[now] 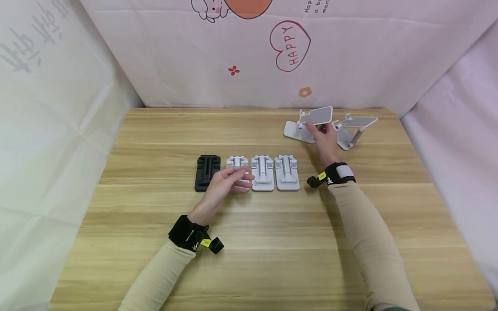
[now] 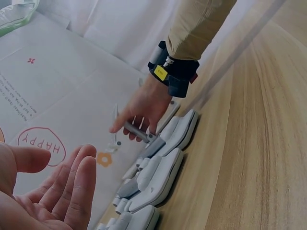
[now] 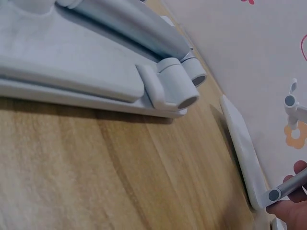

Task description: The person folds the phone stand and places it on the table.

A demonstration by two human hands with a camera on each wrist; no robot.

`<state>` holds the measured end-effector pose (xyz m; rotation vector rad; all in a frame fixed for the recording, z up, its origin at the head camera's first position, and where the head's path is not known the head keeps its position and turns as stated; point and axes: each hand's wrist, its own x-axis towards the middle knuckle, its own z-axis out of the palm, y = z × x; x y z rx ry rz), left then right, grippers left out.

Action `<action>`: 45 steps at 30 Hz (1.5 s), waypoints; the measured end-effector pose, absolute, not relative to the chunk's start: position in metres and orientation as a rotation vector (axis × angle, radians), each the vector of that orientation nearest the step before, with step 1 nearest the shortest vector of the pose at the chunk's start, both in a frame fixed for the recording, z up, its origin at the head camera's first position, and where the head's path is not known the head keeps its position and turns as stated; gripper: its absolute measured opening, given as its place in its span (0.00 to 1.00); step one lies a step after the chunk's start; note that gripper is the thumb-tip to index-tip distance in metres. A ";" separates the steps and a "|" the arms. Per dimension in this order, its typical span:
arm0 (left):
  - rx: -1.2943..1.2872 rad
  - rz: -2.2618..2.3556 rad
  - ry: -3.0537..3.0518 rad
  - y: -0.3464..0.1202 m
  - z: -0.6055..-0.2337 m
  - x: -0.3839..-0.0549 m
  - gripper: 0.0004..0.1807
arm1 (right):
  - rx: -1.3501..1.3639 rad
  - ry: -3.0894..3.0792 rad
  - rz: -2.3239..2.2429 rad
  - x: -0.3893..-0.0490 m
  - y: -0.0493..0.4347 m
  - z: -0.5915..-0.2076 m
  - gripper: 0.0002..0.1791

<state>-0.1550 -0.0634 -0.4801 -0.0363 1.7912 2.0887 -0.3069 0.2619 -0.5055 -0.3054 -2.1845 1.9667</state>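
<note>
At the back right, my right hand (image 1: 326,140) grips the silver post of an unfolded white phone stand (image 1: 292,130). That stand's base lies on the table and its grey-padded plate is tilted up. In the left wrist view, the fingers of the right hand (image 2: 146,108) curl about the post. My left hand (image 1: 225,181) hovers with loosely bent fingers above a folded white phone stand (image 1: 236,160), partly hiding it; nothing is in its palm. Left of it lies a folded black phone stand (image 1: 203,170). Two more folded white phone stands, a middle one (image 1: 262,173) and a right one (image 1: 287,173), complete the row.
A second unfolded white phone stand (image 1: 344,137) stands just right of my right hand. The wooden table (image 1: 272,259) ends at a printed white cloth (image 1: 186,65) behind, with more white cloth on both sides.
</note>
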 end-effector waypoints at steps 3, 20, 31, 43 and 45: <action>-0.046 2.088 1.786 -0.063 -0.480 -0.155 0.23 | -0.290 -2.173 1.956 -0.306 0.264 -0.506 0.33; -0.083 2.189 1.692 -0.059 -0.480 -0.157 0.28 | -0.160 -2.160 2.097 -0.279 0.268 -0.479 0.34; -0.082 2.185 1.670 -0.059 -0.480 -0.157 0.34 | 0.182 -2.218 2.070 -0.248 0.246 -0.452 0.29; -0.105 2.226 1.573 -0.058 -0.480 -0.159 0.33 | 0.530 -2.421 2.082 -0.218 0.228 -0.434 0.33; -0.108 2.235 1.561 -0.058 -0.481 -0.159 0.33 | 0.558 -2.477 2.050 -0.212 0.227 -0.431 0.33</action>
